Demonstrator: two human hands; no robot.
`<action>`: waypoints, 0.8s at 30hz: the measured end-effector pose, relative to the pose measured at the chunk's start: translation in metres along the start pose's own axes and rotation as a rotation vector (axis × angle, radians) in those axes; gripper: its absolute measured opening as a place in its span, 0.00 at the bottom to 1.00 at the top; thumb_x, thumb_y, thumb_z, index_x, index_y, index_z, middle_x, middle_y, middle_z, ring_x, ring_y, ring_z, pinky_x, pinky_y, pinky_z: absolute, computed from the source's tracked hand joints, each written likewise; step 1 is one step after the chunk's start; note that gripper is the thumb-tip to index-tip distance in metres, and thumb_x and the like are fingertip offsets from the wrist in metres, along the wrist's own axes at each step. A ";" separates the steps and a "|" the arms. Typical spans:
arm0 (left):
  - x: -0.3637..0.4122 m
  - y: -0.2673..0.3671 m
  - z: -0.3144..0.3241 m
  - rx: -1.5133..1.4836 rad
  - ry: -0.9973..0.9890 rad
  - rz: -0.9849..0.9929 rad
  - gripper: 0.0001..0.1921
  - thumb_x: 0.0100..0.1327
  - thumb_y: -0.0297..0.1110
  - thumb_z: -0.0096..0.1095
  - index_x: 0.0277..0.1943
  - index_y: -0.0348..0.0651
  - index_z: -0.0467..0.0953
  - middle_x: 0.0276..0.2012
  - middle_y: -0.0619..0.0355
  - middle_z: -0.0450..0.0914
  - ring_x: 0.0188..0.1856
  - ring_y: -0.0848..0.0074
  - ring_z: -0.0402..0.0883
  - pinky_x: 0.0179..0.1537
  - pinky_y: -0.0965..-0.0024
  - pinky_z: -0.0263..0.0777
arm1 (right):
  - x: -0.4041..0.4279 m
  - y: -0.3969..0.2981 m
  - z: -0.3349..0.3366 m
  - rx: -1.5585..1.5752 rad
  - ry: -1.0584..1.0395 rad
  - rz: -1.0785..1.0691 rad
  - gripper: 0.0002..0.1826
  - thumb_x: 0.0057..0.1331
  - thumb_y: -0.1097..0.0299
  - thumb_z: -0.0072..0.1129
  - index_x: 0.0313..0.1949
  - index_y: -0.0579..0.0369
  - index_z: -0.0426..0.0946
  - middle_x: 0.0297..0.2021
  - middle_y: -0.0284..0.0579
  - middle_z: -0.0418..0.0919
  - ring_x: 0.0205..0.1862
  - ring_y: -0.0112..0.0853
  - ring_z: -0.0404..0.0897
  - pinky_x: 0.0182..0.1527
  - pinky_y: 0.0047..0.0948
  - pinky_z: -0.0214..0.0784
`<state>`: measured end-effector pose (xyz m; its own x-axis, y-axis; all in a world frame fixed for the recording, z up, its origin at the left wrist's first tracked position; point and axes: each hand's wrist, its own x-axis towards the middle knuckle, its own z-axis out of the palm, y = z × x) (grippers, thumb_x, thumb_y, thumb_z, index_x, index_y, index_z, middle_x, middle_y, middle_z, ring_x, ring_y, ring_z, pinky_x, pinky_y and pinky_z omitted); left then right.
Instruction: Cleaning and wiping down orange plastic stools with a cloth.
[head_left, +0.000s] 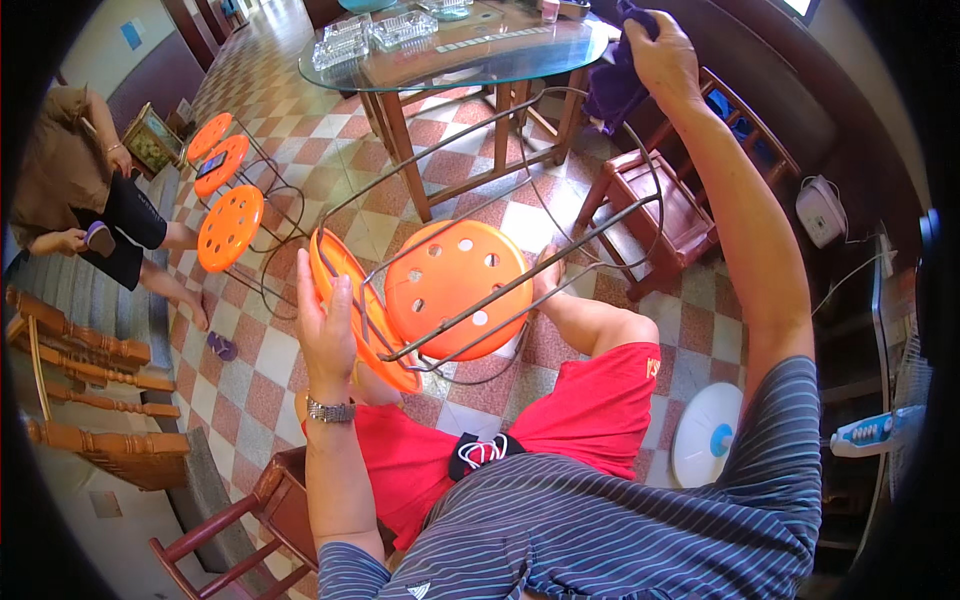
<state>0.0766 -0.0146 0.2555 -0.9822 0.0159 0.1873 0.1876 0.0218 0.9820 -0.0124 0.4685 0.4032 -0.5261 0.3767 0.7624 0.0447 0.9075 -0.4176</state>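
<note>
My left hand (327, 330), a metal-banded watch on its wrist, holds the orange plastic seat (341, 259) of a stool tipped on its side. The fingers lie flat along the seat's outer face. Thin metal legs of this stool reach away to the right, ending in curved bars. Raised at the upper right, my right hand (664, 56) grips a bunched dark purple cloth (622, 82), which hangs down by the far leg ends. A second orange stool (457, 281), with round holes in its seat, stands upright behind the tilted legs.
A glass-topped table (517, 56) carries clear glass trays (405, 28). Three orange stools (231, 229) stand in a row at left, a phone (212, 163) on the middle one. Beside them a person (67, 172) holds a slipper. Wooden chairs (675, 199) and a white fan (709, 435) flank me.
</note>
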 end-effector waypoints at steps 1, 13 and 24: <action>0.001 0.000 -0.001 0.105 0.022 0.014 0.36 0.77 0.35 0.57 0.80 0.33 0.49 0.68 0.50 0.72 0.66 0.75 0.72 0.67 0.69 0.66 | 0.000 0.007 0.009 -0.154 -0.045 -0.098 0.25 0.71 0.49 0.61 0.53 0.59 0.82 0.45 0.53 0.87 0.48 0.43 0.86 0.53 0.39 0.75; 0.015 -0.035 -0.047 -0.352 -0.072 -0.452 0.32 0.76 0.61 0.53 0.70 0.45 0.69 0.59 0.55 0.80 0.57 0.71 0.80 0.62 0.59 0.71 | -0.044 0.030 0.051 0.366 -0.755 0.410 0.25 0.72 0.49 0.57 0.48 0.63 0.84 0.38 0.38 0.84 0.37 0.26 0.78 0.43 0.32 0.70; -0.034 -0.166 -0.050 -0.827 -0.362 -0.742 0.32 0.77 0.59 0.47 0.70 0.41 0.67 0.63 0.46 0.77 0.58 0.56 0.81 0.56 0.48 0.80 | -0.037 0.026 0.053 0.344 -0.823 0.370 0.22 0.74 0.53 0.58 0.51 0.62 0.84 0.38 0.35 0.84 0.38 0.22 0.78 0.43 0.25 0.71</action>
<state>0.0782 -0.0690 0.0873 -0.7617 0.5598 -0.3263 -0.6270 -0.5099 0.5890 -0.0371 0.4677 0.3377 -0.9650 0.2612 0.0230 0.1448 0.6042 -0.7836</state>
